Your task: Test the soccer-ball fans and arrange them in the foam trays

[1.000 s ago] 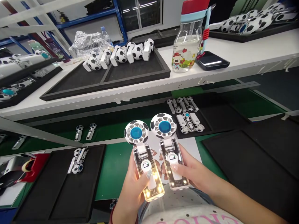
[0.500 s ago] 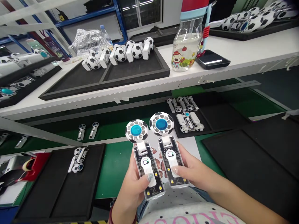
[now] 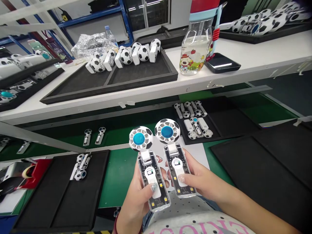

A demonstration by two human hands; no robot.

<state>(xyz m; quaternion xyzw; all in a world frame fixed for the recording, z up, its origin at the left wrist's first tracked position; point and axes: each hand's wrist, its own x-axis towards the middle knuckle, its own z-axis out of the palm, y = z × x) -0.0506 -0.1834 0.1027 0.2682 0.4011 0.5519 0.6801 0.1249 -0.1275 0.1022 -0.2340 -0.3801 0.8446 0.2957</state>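
Observation:
My left hand is wrapped round a handheld fan with a clear body, a dark circuit board and a football-patterned head with a blue centre. Its thumb lies on the white button strip below a small lit display. A matching handheld fan is gripped by my right hand, its thumb likewise on the white strip. Both fans are held upright side by side, heads pointing away from me. The digits on the displays are too blurred to read surely. Behind them lies a white sheet with a printed picture, partly hidden.
More fans lie in a black tray ahead and another black tray at left. Two fans rest on the green conveyor. A shelf above carries a drink bottle, a phone and trays. A red tape dispenser stands left.
Both hands and fans have moved slightly left and down in view. The fans on the conveyor have shifted a little to the right. My grip on both fans looks the same.

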